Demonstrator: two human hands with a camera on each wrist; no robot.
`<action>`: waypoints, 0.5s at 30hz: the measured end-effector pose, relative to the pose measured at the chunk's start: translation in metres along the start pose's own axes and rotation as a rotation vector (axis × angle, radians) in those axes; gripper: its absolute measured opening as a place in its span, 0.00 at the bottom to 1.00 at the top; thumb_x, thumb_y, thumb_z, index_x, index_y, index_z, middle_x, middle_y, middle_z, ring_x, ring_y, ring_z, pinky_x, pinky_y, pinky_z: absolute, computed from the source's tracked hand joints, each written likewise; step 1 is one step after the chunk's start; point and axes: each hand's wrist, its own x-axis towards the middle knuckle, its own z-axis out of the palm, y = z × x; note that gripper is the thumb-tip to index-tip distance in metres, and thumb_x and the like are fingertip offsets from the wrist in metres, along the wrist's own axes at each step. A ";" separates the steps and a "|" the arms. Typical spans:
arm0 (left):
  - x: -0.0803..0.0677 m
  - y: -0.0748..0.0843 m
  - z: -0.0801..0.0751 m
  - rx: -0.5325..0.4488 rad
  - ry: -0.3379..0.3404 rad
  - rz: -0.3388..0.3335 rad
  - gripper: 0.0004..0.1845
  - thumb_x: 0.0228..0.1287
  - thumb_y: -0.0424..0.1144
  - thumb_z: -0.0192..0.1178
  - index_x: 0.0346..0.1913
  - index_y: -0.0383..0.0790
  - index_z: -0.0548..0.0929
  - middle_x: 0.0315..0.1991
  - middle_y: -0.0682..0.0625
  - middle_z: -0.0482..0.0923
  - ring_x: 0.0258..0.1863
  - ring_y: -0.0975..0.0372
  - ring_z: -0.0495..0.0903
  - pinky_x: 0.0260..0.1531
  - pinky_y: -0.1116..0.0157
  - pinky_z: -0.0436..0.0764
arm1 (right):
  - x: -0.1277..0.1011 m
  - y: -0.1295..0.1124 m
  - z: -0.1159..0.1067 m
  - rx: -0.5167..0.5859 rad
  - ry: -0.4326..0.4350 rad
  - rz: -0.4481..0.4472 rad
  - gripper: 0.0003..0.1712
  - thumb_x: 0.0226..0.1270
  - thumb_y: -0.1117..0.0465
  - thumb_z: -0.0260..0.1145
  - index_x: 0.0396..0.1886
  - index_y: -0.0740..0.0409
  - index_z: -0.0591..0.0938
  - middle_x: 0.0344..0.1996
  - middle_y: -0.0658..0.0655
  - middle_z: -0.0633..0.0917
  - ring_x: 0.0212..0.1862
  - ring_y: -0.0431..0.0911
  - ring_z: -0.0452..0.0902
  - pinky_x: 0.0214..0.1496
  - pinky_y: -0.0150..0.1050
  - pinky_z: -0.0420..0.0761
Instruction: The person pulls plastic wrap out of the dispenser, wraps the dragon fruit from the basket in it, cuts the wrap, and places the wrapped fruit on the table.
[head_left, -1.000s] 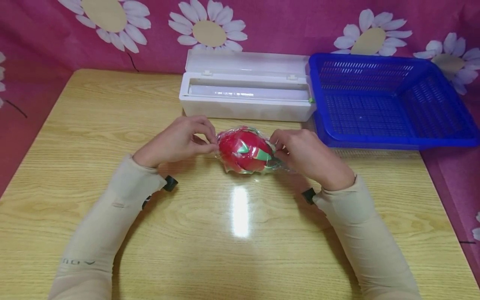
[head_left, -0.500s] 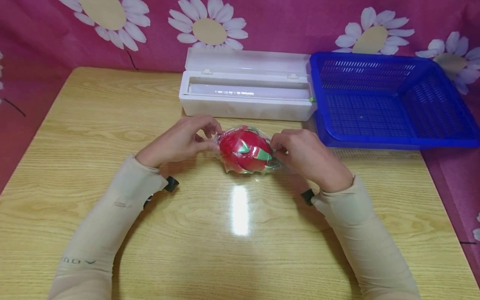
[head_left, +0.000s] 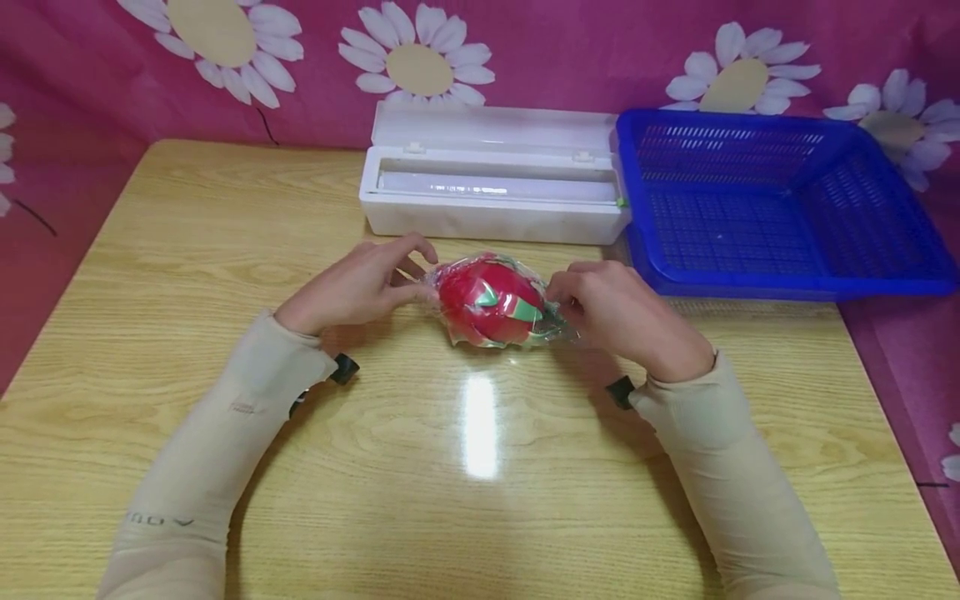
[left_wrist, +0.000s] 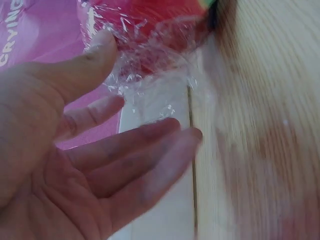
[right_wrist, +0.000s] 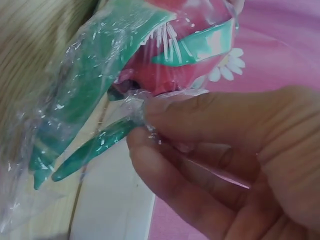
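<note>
Your dragon fruit (head_left: 491, 302) lies on its side, its long axis running left to right. It is red with green-tipped scales, glossy and plastic-looking. Clear cling film (left_wrist: 145, 65) wraps it all round, crinkled and catching light. At the left end the film bunches into loose, wrinkled folds. At the right end it gathers over the long green scales (right_wrist: 95, 100), which point down and away from the red body, and a slack flap of film hangs past their tips.
</note>
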 end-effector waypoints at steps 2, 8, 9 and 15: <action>-0.001 0.000 0.000 0.005 -0.015 -0.022 0.24 0.69 0.48 0.68 0.63 0.45 0.74 0.58 0.45 0.87 0.57 0.52 0.87 0.58 0.51 0.87 | 0.001 0.001 0.001 0.005 -0.007 0.006 0.12 0.62 0.75 0.64 0.38 0.58 0.89 0.35 0.55 0.89 0.34 0.47 0.81 0.39 0.43 0.83; -0.001 0.000 0.002 -0.015 -0.032 -0.038 0.23 0.70 0.46 0.67 0.63 0.47 0.74 0.52 0.47 0.90 0.49 0.56 0.88 0.54 0.54 0.86 | 0.004 0.003 0.004 -0.006 -0.035 0.049 0.07 0.61 0.70 0.72 0.31 0.56 0.83 0.29 0.52 0.85 0.32 0.46 0.78 0.35 0.41 0.78; 0.000 0.000 0.002 -0.018 -0.027 -0.038 0.23 0.70 0.46 0.67 0.63 0.47 0.74 0.50 0.47 0.90 0.47 0.57 0.88 0.53 0.55 0.86 | 0.005 0.003 0.004 -0.009 -0.036 0.064 0.07 0.61 0.70 0.72 0.30 0.56 0.82 0.28 0.52 0.84 0.32 0.47 0.77 0.34 0.41 0.77; 0.000 0.002 0.001 -0.034 0.006 -0.050 0.23 0.67 0.45 0.70 0.60 0.47 0.75 0.48 0.48 0.90 0.45 0.58 0.87 0.50 0.57 0.86 | 0.006 0.004 0.005 -0.014 -0.051 0.139 0.13 0.63 0.65 0.74 0.41 0.61 0.78 0.32 0.59 0.84 0.35 0.53 0.80 0.37 0.47 0.79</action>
